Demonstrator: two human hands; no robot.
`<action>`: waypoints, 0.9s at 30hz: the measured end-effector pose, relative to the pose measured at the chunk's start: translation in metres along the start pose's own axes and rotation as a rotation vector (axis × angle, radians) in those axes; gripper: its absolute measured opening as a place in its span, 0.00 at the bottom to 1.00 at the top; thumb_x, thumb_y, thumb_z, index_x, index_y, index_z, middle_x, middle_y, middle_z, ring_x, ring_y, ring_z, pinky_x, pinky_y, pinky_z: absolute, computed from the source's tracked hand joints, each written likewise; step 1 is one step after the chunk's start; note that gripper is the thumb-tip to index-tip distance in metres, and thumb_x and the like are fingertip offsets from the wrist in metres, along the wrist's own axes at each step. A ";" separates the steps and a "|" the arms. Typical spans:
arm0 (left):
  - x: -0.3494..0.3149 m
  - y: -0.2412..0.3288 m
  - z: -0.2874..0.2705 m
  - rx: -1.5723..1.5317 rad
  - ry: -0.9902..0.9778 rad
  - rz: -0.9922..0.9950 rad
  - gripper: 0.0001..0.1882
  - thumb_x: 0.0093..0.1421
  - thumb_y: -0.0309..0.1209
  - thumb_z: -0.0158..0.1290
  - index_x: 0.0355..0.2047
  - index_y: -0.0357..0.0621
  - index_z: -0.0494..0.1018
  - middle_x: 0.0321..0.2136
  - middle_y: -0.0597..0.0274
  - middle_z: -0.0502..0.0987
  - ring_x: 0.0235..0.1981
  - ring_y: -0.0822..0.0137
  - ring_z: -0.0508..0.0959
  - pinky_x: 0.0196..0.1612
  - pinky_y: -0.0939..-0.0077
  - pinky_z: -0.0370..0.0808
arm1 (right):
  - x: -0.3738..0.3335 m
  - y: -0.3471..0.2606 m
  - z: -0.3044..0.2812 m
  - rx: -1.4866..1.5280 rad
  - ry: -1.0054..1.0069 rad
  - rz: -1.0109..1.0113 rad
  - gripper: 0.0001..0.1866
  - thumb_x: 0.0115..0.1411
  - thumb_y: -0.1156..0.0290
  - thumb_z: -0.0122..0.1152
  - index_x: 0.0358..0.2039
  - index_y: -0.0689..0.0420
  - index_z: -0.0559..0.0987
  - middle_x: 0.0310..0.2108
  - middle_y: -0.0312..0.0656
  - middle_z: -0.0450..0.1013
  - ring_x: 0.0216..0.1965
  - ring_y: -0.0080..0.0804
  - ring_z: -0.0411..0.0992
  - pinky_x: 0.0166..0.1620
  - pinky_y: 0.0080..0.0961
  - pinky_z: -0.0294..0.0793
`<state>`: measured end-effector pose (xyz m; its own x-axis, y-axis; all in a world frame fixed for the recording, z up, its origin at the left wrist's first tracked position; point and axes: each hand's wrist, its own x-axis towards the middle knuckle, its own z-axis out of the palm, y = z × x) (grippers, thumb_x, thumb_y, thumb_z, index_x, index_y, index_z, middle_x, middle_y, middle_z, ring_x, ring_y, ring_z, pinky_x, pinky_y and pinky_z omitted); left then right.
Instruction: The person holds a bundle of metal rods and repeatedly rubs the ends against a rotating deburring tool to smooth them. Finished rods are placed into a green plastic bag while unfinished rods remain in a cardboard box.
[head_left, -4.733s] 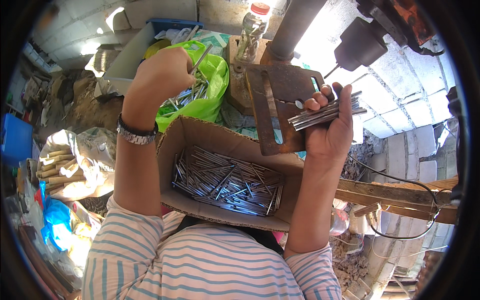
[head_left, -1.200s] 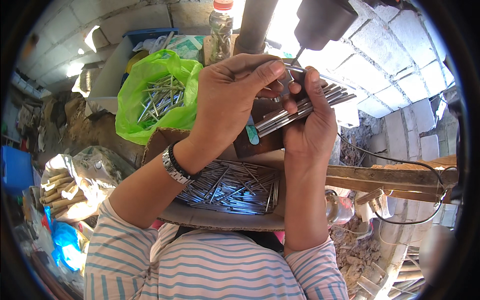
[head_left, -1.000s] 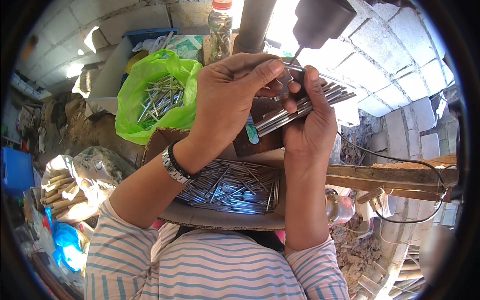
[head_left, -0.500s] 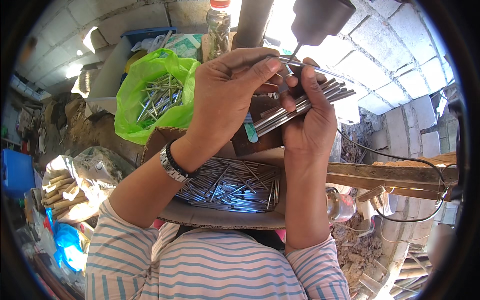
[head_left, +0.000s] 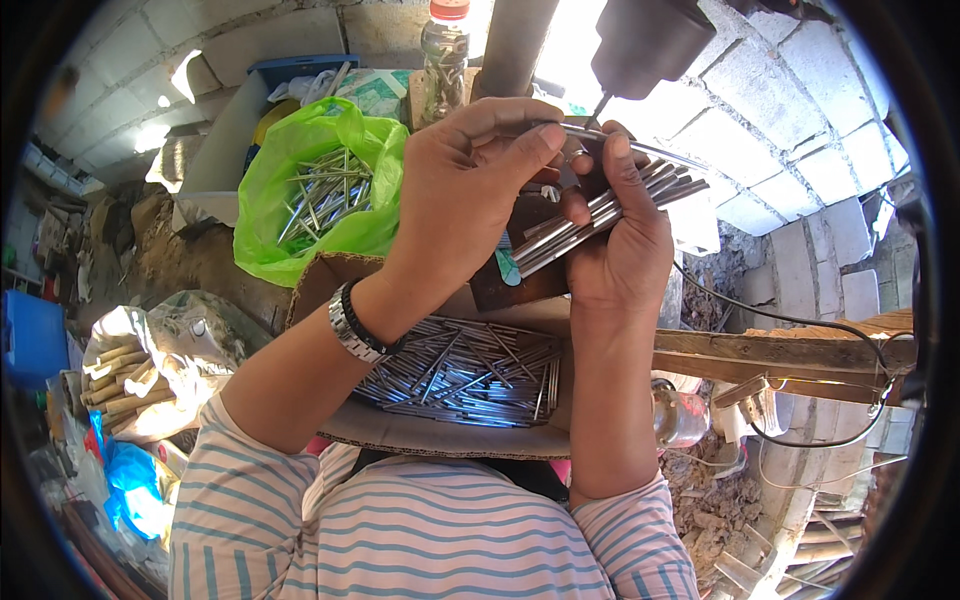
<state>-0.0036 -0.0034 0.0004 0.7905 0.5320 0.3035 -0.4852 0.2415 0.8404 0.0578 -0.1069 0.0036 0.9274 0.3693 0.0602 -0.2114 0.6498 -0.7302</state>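
Metal rod (head_left: 655, 151) pinched beyond the cardboard box (head_left: 430, 443)

The cardboard box sits nearest, against a striped shirt (head_left: 440, 520), with loose rods (head_left: 460, 375) lying crisscrossed on its bottom. To the box's right runs a wooden beam (head_left: 780, 352). Past the box's far edge, the left hand (head_left: 480, 165) grips one end of the metal rod between thumb and fingers. Past the box's far right corner, the right hand (head_left: 625, 225), palm up, clasps a bundle of rods (head_left: 575, 235) in curled fingers; the metal rod passes by its thumb tip. Below the hands, a rusty plate (head_left: 505, 292) reaches the box's far edge. Just past the box's far left corner, a green bag (head_left: 265, 240) holds more rods (head_left: 325, 195). Farther beyond the box, a drill bit (head_left: 599, 110) points down close to the metal rod; whether they touch, I cannot tell. Farther still from the box stand a red-capped bottle (head_left: 445, 55) and a block wall (head_left: 790, 140)
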 end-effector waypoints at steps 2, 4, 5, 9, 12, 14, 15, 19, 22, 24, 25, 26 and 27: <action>-0.001 0.000 0.000 0.002 -0.022 0.026 0.10 0.57 0.24 0.56 0.39 0.32 0.74 0.29 0.58 0.79 0.31 0.74 0.79 0.35 0.84 0.77 | 0.000 0.000 0.002 0.000 0.032 -0.024 0.11 0.58 0.73 0.60 0.38 0.65 0.73 0.27 0.44 0.70 0.23 0.24 0.67 0.19 0.12 0.64; -0.001 -0.001 0.002 -0.043 -0.034 0.046 0.10 0.58 0.24 0.55 0.39 0.32 0.74 0.30 0.58 0.79 0.32 0.74 0.79 0.36 0.84 0.77 | -0.001 0.000 0.002 0.006 0.015 -0.028 0.11 0.58 0.73 0.60 0.39 0.65 0.73 0.27 0.44 0.70 0.23 0.25 0.67 0.19 0.12 0.64; -0.001 -0.001 0.002 -0.043 -0.025 0.043 0.10 0.58 0.24 0.55 0.39 0.32 0.74 0.30 0.58 0.79 0.32 0.74 0.79 0.36 0.83 0.77 | -0.001 0.000 0.002 0.011 0.012 -0.030 0.11 0.58 0.73 0.59 0.39 0.65 0.73 0.27 0.44 0.70 0.23 0.25 0.67 0.19 0.12 0.64; 0.000 -0.001 0.002 -0.036 -0.018 0.028 0.10 0.58 0.24 0.55 0.39 0.32 0.74 0.30 0.58 0.79 0.31 0.74 0.79 0.37 0.82 0.78 | -0.001 0.001 0.002 0.025 -0.008 -0.038 0.11 0.58 0.75 0.59 0.40 0.66 0.73 0.28 0.43 0.70 0.26 0.26 0.68 0.19 0.12 0.65; 0.001 -0.001 0.002 -0.056 -0.032 0.026 0.10 0.58 0.24 0.55 0.39 0.31 0.74 0.30 0.58 0.79 0.31 0.73 0.79 0.36 0.82 0.78 | -0.001 0.001 0.002 0.034 0.004 -0.040 0.11 0.58 0.75 0.58 0.40 0.66 0.72 0.29 0.43 0.70 0.29 0.25 0.69 0.19 0.12 0.65; 0.001 0.000 0.003 -0.068 -0.035 0.026 0.10 0.58 0.24 0.55 0.39 0.31 0.74 0.30 0.58 0.79 0.31 0.73 0.79 0.36 0.82 0.78 | -0.002 0.000 0.002 0.030 -0.011 -0.032 0.11 0.58 0.75 0.58 0.41 0.66 0.72 0.30 0.42 0.71 0.29 0.25 0.69 0.19 0.12 0.66; 0.001 0.000 0.003 -0.068 -0.033 0.026 0.09 0.58 0.24 0.55 0.38 0.31 0.75 0.30 0.57 0.79 0.31 0.73 0.79 0.35 0.82 0.78 | -0.002 -0.001 0.001 0.040 -0.015 -0.026 0.10 0.57 0.75 0.60 0.39 0.64 0.72 0.30 0.41 0.71 0.29 0.25 0.70 0.20 0.14 0.66; 0.000 0.001 0.003 -0.093 -0.028 -0.001 0.09 0.57 0.23 0.55 0.38 0.31 0.75 0.30 0.57 0.79 0.30 0.73 0.79 0.34 0.82 0.78 | -0.003 -0.001 0.001 0.046 -0.007 -0.024 0.11 0.57 0.75 0.60 0.39 0.64 0.72 0.30 0.41 0.71 0.30 0.25 0.70 0.20 0.14 0.66; 0.000 0.001 0.003 -0.085 -0.022 0.010 0.09 0.57 0.24 0.56 0.38 0.31 0.75 0.29 0.58 0.79 0.29 0.74 0.78 0.33 0.83 0.77 | -0.004 -0.001 0.002 0.037 0.004 -0.039 0.12 0.58 0.75 0.59 0.41 0.66 0.72 0.30 0.41 0.71 0.30 0.24 0.69 0.20 0.13 0.66; 0.000 0.000 0.004 -0.068 -0.009 0.009 0.09 0.57 0.24 0.57 0.38 0.32 0.76 0.28 0.59 0.79 0.29 0.75 0.78 0.33 0.84 0.76 | -0.004 -0.001 0.002 0.035 -0.003 -0.045 0.12 0.58 0.75 0.59 0.41 0.66 0.72 0.31 0.42 0.71 0.30 0.24 0.69 0.20 0.13 0.65; 0.000 -0.001 0.003 -0.059 -0.002 0.009 0.09 0.57 0.24 0.57 0.38 0.32 0.76 0.28 0.60 0.79 0.29 0.76 0.78 0.32 0.84 0.76 | -0.004 -0.001 0.002 0.036 -0.007 -0.046 0.12 0.58 0.75 0.59 0.41 0.66 0.72 0.31 0.42 0.71 0.30 0.24 0.69 0.20 0.13 0.65; 0.000 -0.001 0.002 -0.039 -0.012 0.010 0.10 0.57 0.25 0.57 0.39 0.32 0.75 0.30 0.59 0.79 0.30 0.74 0.78 0.34 0.83 0.77 | -0.004 -0.001 0.002 0.036 -0.011 -0.046 0.13 0.58 0.75 0.59 0.41 0.66 0.72 0.31 0.42 0.71 0.30 0.24 0.69 0.20 0.13 0.65; 0.000 0.000 0.001 -0.020 -0.022 0.010 0.11 0.57 0.26 0.57 0.40 0.33 0.75 0.31 0.58 0.79 0.31 0.72 0.79 0.36 0.82 0.77 | -0.004 -0.001 0.002 0.040 -0.013 -0.044 0.12 0.58 0.75 0.59 0.41 0.66 0.72 0.31 0.42 0.71 0.30 0.24 0.69 0.20 0.13 0.65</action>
<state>-0.0031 -0.0042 0.0004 0.7931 0.5169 0.3221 -0.5005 0.2520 0.8282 0.0540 -0.1073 0.0057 0.9320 0.3482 0.1010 -0.1828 0.6919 -0.6985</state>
